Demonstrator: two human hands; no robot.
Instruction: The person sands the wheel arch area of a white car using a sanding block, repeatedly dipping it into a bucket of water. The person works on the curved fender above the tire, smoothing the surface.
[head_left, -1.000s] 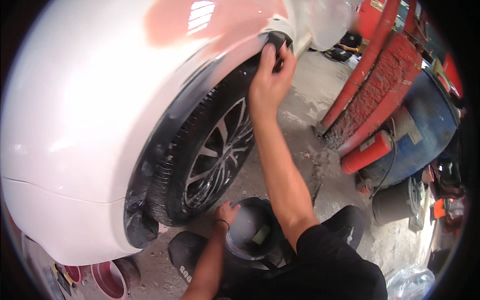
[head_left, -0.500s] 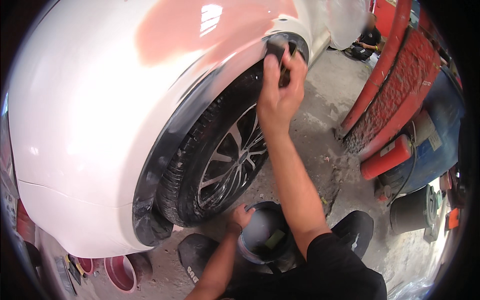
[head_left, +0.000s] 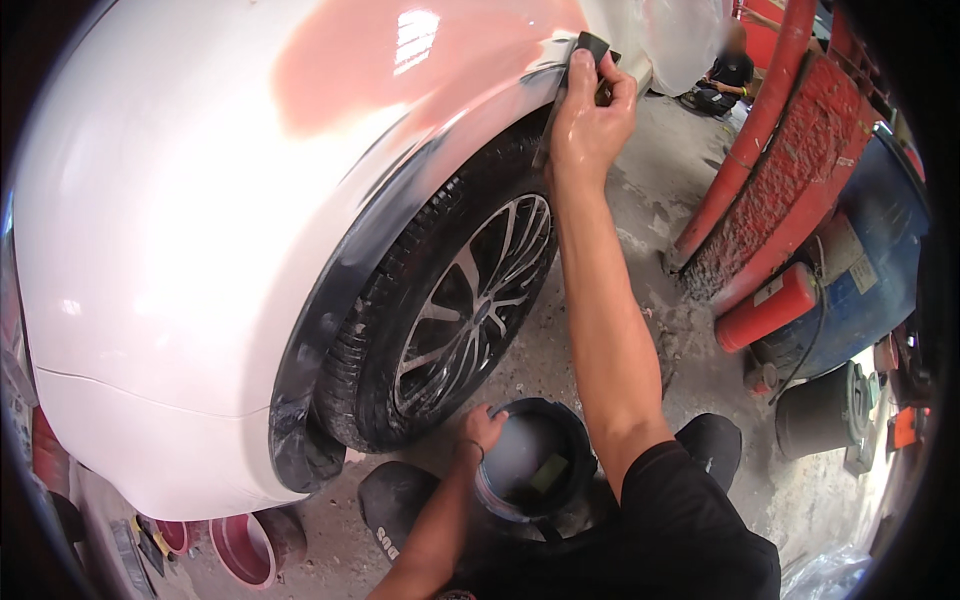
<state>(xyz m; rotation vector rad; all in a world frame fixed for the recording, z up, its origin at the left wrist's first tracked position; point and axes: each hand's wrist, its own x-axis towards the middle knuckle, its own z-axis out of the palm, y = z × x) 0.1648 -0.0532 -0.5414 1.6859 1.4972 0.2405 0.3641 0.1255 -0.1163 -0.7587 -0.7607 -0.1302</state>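
Observation:
My right hand is raised at the upper edge of the wheel arch, its fingers closed round a dark folded piece of sandpaper. The sandpaper is against the car's fender, where the white paint gives way to a pinkish patch. Below, my left hand grips the rim of a dark bucket between my knees. Cloudy water fills the bucket, and a greenish rectangular piece lies in it. Under the arch stands the black tyre with its spoked wheel.
A red metal post and a red fire extinguisher stand to the right, beside a blue barrel. A grey bucket is nearer. Reddish tubs sit at the lower left. Another person crouches far off.
My right hand has moved up and slightly right along the wheel arch edge with the sandpaper. My left hand has stayed at the bucket's rim.

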